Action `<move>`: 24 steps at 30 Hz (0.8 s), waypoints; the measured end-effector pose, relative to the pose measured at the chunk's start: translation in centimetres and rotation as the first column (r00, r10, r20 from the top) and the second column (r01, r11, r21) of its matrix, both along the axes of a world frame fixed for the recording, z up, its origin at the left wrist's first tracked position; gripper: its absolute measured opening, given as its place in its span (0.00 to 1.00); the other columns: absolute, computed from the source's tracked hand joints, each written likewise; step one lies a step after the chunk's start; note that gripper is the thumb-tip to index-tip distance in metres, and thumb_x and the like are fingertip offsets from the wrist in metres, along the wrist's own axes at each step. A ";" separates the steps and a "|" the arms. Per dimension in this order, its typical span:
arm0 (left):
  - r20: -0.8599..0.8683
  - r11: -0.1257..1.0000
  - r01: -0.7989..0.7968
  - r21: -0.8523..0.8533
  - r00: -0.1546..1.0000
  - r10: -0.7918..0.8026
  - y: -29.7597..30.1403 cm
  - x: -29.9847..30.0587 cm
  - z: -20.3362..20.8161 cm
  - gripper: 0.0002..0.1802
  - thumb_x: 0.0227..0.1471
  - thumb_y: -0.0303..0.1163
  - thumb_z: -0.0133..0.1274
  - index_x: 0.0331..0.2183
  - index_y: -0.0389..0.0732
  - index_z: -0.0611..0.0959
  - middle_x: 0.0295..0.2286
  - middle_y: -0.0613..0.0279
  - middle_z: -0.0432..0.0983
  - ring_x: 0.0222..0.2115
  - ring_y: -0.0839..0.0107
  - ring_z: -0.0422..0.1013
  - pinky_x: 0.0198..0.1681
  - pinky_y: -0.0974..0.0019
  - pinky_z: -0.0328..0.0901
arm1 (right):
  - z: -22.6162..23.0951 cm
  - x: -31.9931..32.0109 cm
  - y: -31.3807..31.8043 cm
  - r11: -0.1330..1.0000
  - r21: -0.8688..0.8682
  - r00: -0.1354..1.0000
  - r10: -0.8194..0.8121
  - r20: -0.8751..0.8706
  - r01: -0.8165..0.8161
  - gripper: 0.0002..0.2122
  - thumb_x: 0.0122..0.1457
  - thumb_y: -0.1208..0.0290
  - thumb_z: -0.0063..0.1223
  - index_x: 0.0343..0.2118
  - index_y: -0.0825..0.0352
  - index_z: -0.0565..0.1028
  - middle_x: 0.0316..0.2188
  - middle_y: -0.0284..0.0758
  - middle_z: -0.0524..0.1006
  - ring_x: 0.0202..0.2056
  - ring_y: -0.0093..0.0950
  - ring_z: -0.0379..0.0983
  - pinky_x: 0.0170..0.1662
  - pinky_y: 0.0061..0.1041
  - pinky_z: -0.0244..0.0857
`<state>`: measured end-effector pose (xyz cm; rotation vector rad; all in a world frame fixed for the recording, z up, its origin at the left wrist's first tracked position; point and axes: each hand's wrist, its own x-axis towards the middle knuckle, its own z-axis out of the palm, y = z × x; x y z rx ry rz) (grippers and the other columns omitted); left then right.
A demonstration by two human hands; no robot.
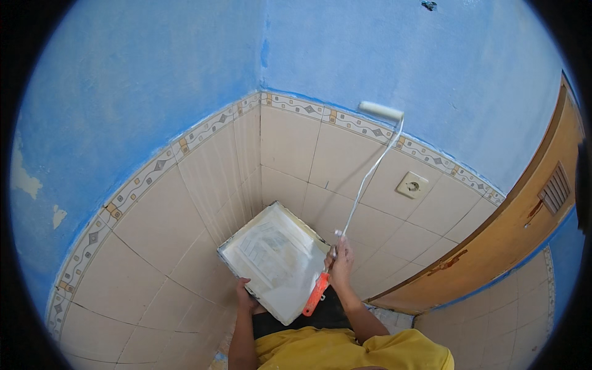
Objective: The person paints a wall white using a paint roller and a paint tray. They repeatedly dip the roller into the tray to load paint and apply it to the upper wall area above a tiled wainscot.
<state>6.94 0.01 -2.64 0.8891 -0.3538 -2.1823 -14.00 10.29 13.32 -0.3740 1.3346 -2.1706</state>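
My left hand (246, 295) is closed on the lower left edge of a paint tray (262, 250). The tray is square and shallow, coated with white paint, and tilted in front of my body. In my right hand (341, 262) is a paint roller (361, 197), gripped on its shaft just above the orange handle (316, 296). Its long thin metal frame reaches up and away. The white roller sleeve (381, 111) is at the blue wall, just above the patterned border tiles; I cannot tell whether it touches.
Blue painted walls (154, 68) meet in a corner above beige tiles (290, 139). A patterned tile border (169, 154) runs between. A power socket (412, 185) sits on the right-hand wall. Farther right is an orange-brown door (493, 237) with a vent. Paint peels at far left.
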 end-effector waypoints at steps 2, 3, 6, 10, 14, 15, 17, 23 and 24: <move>0.020 1.000 -0.016 -0.012 1.000 0.016 0.3 -0.3 0.8 0.35 0.34 0.39 0.45 0.47 0.34 0.64 0.41 0.50 0.66 0.42 0.51 0.62 0.49 0.52 0.57 | 2.6 -1.0 -1.3 0.999 -0.026 1.000 -0.021 -0.009 0.021 0.14 0.59 0.58 0.40 0.42 0.61 0.67 0.12 0.23 0.54 0.11 0.13 0.47 0.13 0.14 0.42; 0.017 0.999 -0.036 -0.028 0.999 0.037 0.4 -0.2 0.6 0.35 0.34 0.39 0.45 0.47 0.34 0.64 0.41 0.50 0.66 0.42 0.51 0.62 0.49 0.52 0.57 | 3.6 -1.7 -2.0 0.999 -0.052 0.998 -0.002 -0.056 -0.001 0.14 0.59 0.59 0.40 0.42 0.61 0.67 0.12 0.23 0.54 0.11 0.13 0.47 0.13 0.14 0.41; -0.035 0.999 -0.024 -0.021 0.999 0.023 0.2 -0.1 -0.5 0.35 0.34 0.39 0.46 0.47 0.34 0.64 0.41 0.50 0.65 0.42 0.51 0.62 0.49 0.52 0.57 | 8.0 -3.8 -4.0 0.991 -0.126 0.995 0.023 -0.097 -0.035 0.13 0.59 0.60 0.40 0.43 0.61 0.65 0.12 0.23 0.54 0.11 0.13 0.46 0.13 0.14 0.40; -0.043 0.999 -0.032 -0.031 0.999 0.030 0.0 -0.1 -1.0 0.35 0.34 0.39 0.45 0.47 0.34 0.63 0.41 0.50 0.65 0.43 0.52 0.61 0.49 0.53 0.56 | 9.8 -4.4 -3.9 0.965 -0.218 0.986 0.120 -0.114 -0.142 0.12 0.60 0.61 0.38 0.41 0.61 0.65 0.12 0.23 0.55 0.11 0.13 0.46 0.13 0.14 0.40; 0.010 0.999 -0.036 -0.001 0.999 0.036 0.3 -0.2 0.2 0.36 0.33 0.40 0.45 0.47 0.34 0.63 0.41 0.50 0.65 0.43 0.51 0.61 0.49 0.52 0.56 | 4.1 -2.6 -2.7 0.995 -0.095 0.999 0.039 -0.016 -0.041 0.12 0.59 0.60 0.39 0.40 0.61 0.65 0.12 0.23 0.55 0.11 0.14 0.47 0.13 0.14 0.42; 0.014 0.999 -0.033 0.009 0.999 0.033 0.3 -0.1 -0.1 0.36 0.33 0.40 0.45 0.47 0.34 0.63 0.41 0.50 0.65 0.43 0.51 0.61 0.49 0.52 0.56 | 2.4 -2.0 -2.2 0.999 -0.032 1.000 0.015 -0.027 -0.015 0.12 0.59 0.59 0.39 0.40 0.61 0.65 0.12 0.24 0.56 0.11 0.14 0.48 0.13 0.14 0.43; -0.006 0.999 -0.026 0.019 1.000 0.026 0.1 -0.1 -0.5 0.37 0.33 0.40 0.45 0.48 0.33 0.63 0.42 0.49 0.65 0.43 0.50 0.61 0.49 0.51 0.56 | -0.1 -0.6 -0.8 0.998 -0.043 0.998 0.056 0.005 -0.055 0.14 0.59 0.58 0.39 0.40 0.62 0.67 0.13 0.24 0.57 0.12 0.14 0.51 0.13 0.15 0.46; -0.034 0.998 0.056 0.031 0.998 -0.055 -0.3 0.1 -1.3 0.37 0.32 0.40 0.45 0.48 0.33 0.63 0.42 0.48 0.64 0.43 0.49 0.60 0.50 0.49 0.55 | 2.3 -1.6 -1.8 0.997 -0.061 0.997 0.049 -0.051 -0.052 0.14 0.59 0.58 0.38 0.41 0.63 0.67 0.12 0.23 0.55 0.11 0.14 0.50 0.13 0.14 0.44; -0.031 0.999 0.045 0.029 0.999 -0.044 -0.3 0.0 -1.2 0.37 0.33 0.40 0.45 0.48 0.33 0.63 0.43 0.48 0.64 0.43 0.49 0.60 0.50 0.49 0.55 | 3.6 -2.1 -2.4 0.995 -0.089 0.996 0.048 -0.073 -0.054 0.14 0.59 0.58 0.38 0.41 0.63 0.66 0.12 0.23 0.56 0.11 0.14 0.50 0.13 0.14 0.44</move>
